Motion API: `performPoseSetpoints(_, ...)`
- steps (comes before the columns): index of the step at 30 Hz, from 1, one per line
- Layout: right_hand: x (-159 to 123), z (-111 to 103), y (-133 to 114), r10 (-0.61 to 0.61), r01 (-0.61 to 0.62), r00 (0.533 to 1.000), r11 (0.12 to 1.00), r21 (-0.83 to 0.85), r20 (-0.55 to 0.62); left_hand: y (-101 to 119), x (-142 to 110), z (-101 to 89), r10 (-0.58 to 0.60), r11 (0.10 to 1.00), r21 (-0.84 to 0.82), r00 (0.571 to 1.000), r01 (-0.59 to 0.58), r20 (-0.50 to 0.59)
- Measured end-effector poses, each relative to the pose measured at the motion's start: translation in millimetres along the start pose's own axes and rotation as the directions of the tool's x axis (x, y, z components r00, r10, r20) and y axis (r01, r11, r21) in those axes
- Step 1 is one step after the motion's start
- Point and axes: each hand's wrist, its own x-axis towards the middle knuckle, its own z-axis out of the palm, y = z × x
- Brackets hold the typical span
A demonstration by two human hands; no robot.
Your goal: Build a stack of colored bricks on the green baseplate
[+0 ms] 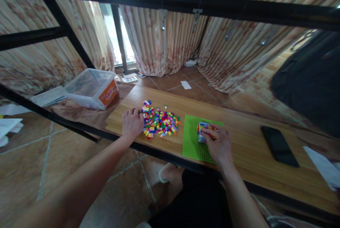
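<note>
The small block of multicoloured bricks [201, 137] sits on the green baseplate [190, 143], around its middle, with part of it hidden by your right hand [219, 143]. Your right fingers are bent over the block and touch its top; you have thumb and fingertips close together there, but I cannot tell whether they grip a brick or only press on it. The rest of that hand covers the right part of the baseplate.

Left of the baseplate, and just apart from it, you have a spread heap of loose bricks [160, 123] in red, yellow, blue, green, purple, pink, orange and white. Your left hand [132, 123] is at the heap's far side from the baseplate, palm down, its fingers curled at the outermost bricks; whether they hold one, I cannot tell.

Baseplate and heap both lie on your wooden bench [247, 139]. On the bench well to the right of the baseplate lies a black phone [279, 146]. Well to the left of the baseplate and further from you, off the bench, stands a clear plastic box [86, 100] with an orange label [108, 93]. Beyond the baseplate, on the tiled floor, there is a white paper [186, 85], and behind that hang pleated curtains [172, 44].
</note>
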Motion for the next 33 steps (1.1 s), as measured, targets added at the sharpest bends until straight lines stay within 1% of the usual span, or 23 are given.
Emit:
performPoseSetpoints(6, 1, 5, 3, 0.055, -0.056, 0.998, 0.998, 0.006, 0.033, 1, 0, -2.2, 0.002, 1.000, 0.026, 1.000, -0.001, -0.002)
performPoseSetpoints(13, 6, 7, 1, 0.132, -0.132, 0.991, 0.990, 0.047, 0.004, 1, 0, -1.5, 0.004, 1.000, 0.029, 1.000, -0.004, -0.001)
performPoseSetpoints(20, 9, 8, 1, 0.171, -0.171, 0.985, 0.984, 0.043, 0.006, 1, 0, -0.4, 0.000, 1.000, 0.031, 1.000, 0.000, -0.006)
performPoseSetpoints(29, 11, 9, 3, 0.143, -0.143, 0.989, 0.990, -0.001, 0.036, 2, -1, -3.0, 0.002, 1.000, 0.024, 1.000, -0.002, -0.004)
performPoseSetpoints(33, 12, 6, 2, 0.106, -0.106, 0.993, 0.994, 0.002, 0.050, 2, 0, -3.9, 0.000, 1.000, 0.005, 1.000, 0.000, 0.004)
